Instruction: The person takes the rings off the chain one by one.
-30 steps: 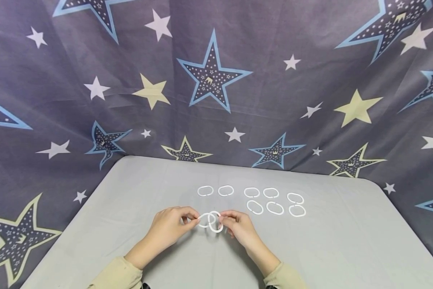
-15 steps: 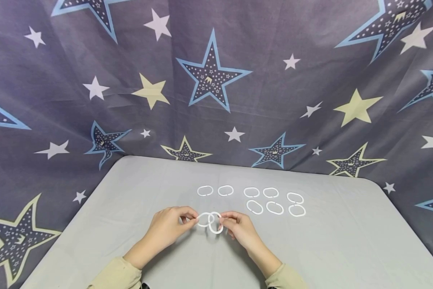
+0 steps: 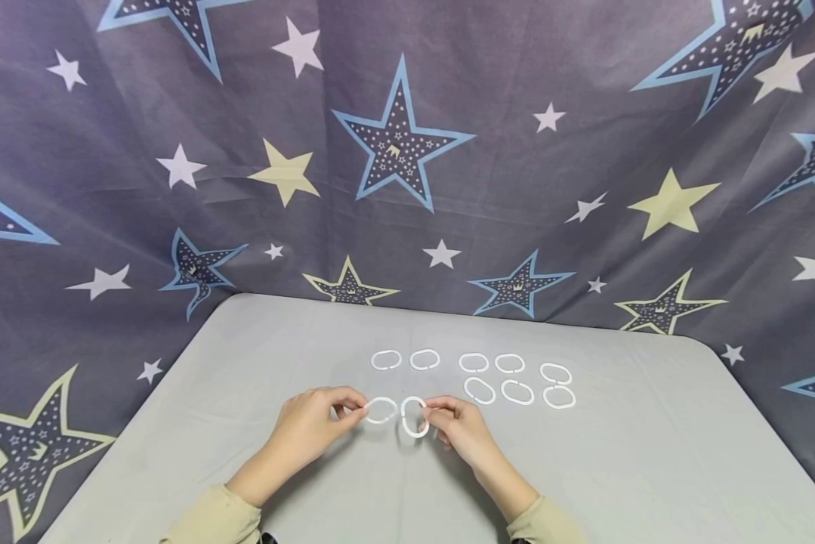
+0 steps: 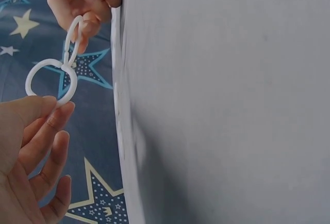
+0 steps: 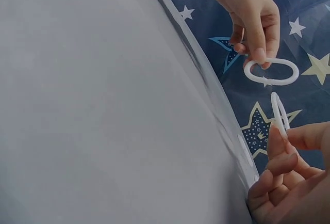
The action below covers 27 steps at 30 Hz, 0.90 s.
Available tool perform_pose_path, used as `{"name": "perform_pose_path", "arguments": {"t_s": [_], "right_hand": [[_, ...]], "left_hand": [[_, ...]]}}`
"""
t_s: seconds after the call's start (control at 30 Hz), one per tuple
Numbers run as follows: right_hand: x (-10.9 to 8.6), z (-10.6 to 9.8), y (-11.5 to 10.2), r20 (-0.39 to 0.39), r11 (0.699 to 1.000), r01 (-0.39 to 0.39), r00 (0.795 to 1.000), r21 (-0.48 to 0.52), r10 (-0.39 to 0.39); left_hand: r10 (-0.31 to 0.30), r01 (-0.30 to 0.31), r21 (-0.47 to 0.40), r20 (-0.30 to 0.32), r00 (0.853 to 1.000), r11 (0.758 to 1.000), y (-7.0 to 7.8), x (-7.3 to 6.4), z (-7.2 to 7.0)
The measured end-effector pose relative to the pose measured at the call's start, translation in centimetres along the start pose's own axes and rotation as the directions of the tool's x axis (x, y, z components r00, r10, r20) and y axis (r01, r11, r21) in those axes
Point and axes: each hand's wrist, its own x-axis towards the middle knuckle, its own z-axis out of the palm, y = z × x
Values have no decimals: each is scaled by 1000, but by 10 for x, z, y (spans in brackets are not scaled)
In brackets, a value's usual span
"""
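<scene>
My left hand [image 3: 315,425] pinches a white oval split ring [image 3: 381,399] between thumb and fingertips, just above the grey table. Facing it, my right hand [image 3: 464,431] pinches a second ring of the same kind, the right ring [image 3: 415,435], held more upright. A narrow gap parts the two rings in the head view. The right wrist view also has the left hand's ring [image 5: 281,82] and the right hand's ring [image 5: 275,102] apart. From the left wrist, the upright ring [image 4: 67,43] overlaps the other in sight. Each ring has a small slit.
Several more white oval rings lie on the grey table [image 3: 298,340] beyond the hands: two singly, such as the leftmost ring [image 3: 386,369], and others in close pairs to the right, such as the far right ring [image 3: 560,407]. A star-patterned curtain [image 3: 489,204] stands behind the table.
The two held rings were linked through each other in the earlier head frames and are now separate. My left hand has shifted slightly left and my right hand slightly right.
</scene>
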Motion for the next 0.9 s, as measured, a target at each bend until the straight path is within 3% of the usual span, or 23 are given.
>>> {"name": "perform_pose_path", "arguments": {"t_s": [0.1, 0.27, 0.5, 0.73, 0.9], "right_hand": [[1, -2, -2, -20, 1000, 20, 1000, -15, -20], [4, -8, -4, -34, 977, 155, 986, -147, -161], [15, -16, -4, 19, 890, 267, 960, -369, -280], [31, -22, -8, 18, 806, 260, 955, -531, -296], [43, -26, -8, 28, 717, 274, 942, -641, -334]], "left_hand": [[1, -1, 8, 4, 1000, 1000, -2, 0, -1], [7, -8, 14, 8, 1000, 1000, -2, 1, -2], [8, -8, 9, 14, 1000, 1000, -2, 1, -3], [6, -7, 30, 17, 1000, 1000, -3, -1, -5], [1, -2, 33, 23, 1000, 999, -3, -2, -7]]}}
